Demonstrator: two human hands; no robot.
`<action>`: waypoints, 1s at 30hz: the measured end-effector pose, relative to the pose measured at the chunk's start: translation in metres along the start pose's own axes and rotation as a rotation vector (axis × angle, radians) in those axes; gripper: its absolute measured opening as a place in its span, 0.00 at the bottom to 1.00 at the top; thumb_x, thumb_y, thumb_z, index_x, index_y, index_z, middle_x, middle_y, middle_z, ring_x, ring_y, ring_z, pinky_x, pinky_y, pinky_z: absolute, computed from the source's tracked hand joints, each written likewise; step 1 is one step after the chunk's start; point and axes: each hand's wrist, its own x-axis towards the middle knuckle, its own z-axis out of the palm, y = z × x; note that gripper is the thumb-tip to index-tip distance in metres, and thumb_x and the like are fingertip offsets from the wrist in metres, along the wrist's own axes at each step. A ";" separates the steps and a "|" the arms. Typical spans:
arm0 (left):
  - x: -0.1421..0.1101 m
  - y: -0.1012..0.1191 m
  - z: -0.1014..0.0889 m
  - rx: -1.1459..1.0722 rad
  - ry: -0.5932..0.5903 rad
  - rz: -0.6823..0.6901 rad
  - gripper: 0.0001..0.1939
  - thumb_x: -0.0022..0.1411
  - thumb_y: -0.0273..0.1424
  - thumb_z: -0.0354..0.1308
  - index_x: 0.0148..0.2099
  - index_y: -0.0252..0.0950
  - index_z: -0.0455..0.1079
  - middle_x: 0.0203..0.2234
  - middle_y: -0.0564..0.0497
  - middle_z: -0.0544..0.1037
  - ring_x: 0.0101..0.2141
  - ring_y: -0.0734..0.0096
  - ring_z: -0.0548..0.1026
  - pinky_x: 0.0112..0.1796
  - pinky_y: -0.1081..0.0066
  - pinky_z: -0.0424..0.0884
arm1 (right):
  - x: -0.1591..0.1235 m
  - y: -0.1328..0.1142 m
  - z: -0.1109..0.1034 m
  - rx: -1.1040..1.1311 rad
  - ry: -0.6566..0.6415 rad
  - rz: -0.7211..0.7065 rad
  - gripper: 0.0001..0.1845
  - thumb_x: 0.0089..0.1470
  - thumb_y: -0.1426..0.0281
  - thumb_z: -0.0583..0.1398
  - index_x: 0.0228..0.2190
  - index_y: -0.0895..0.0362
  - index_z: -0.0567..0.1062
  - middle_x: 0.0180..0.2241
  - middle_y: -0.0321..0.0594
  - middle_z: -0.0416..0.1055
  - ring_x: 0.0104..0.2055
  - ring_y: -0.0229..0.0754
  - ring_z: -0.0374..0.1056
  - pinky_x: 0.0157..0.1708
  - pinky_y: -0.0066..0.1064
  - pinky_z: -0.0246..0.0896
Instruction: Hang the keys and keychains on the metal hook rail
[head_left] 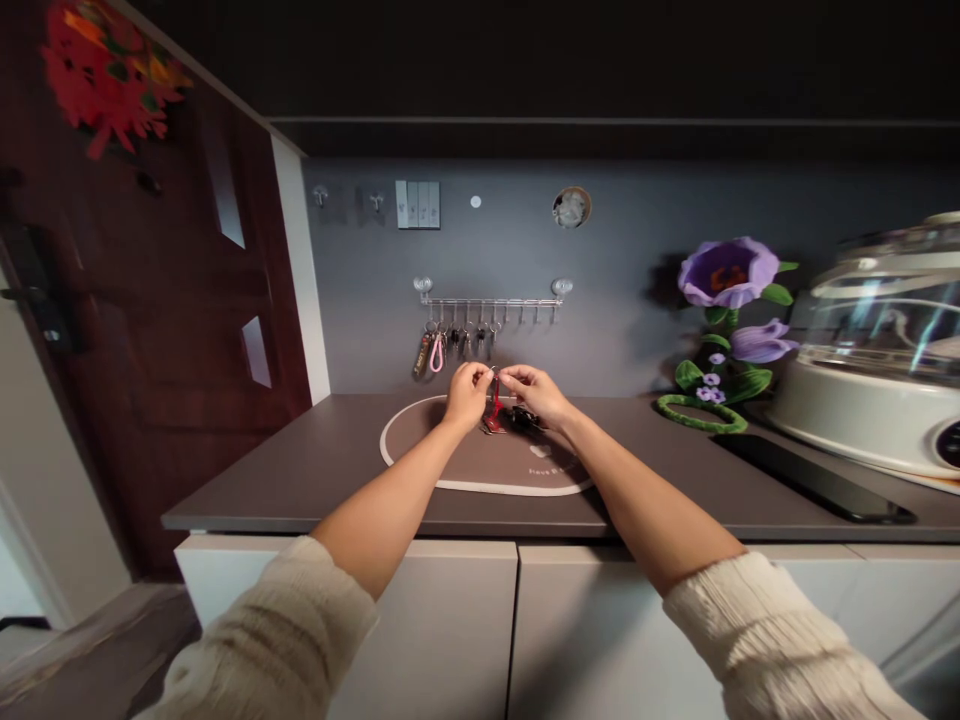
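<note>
My left hand (pixel 469 393) and my right hand (pixel 535 391) meet above the mat, thumbs and fingers pinched on a small metal key ring (pixel 493 371) between them. From the ring hangs a red keychain (pixel 495 415), its lower end close to the mat; whether it touches cannot be made out. Dark keys or a black fob (pixel 523 417) show just below my right hand, partly hidden by it. Behind my hands, a hook rail (pixel 495 301) on the wall carries several keys, a pink strap (pixel 437 353) and a brown tag (pixel 422 355).
A brown mat (pixel 480 472) with a pale rim lies on the grey counter (pixel 300 480). To the right are a purple artificial flower (pixel 727 275), a black phone (pixel 814 478) and a cream appliance (pixel 885 390) with a clear cover. A dark cabinet (pixel 525 70) overhangs the counter.
</note>
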 end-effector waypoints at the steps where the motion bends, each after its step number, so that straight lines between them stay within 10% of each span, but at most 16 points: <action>1: 0.000 0.000 0.000 -0.012 0.002 -0.005 0.05 0.55 0.27 0.51 0.28 0.34 0.65 0.26 0.52 0.69 0.30 0.75 0.67 0.33 0.74 0.63 | 0.000 0.001 0.000 0.002 0.001 0.004 0.18 0.41 0.58 0.60 0.32 0.58 0.71 0.29 0.35 0.68 0.24 0.29 0.58 0.23 0.22 0.53; 30: -0.008 -0.014 0.003 0.309 -0.074 -0.070 0.10 0.60 0.29 0.44 0.32 0.36 0.66 0.30 0.48 0.71 0.35 0.70 0.69 0.37 0.71 0.62 | 0.032 -0.012 -0.001 0.219 0.278 -0.009 0.13 0.40 0.62 0.60 0.25 0.58 0.66 0.23 0.32 0.63 0.25 0.31 0.59 0.28 0.27 0.61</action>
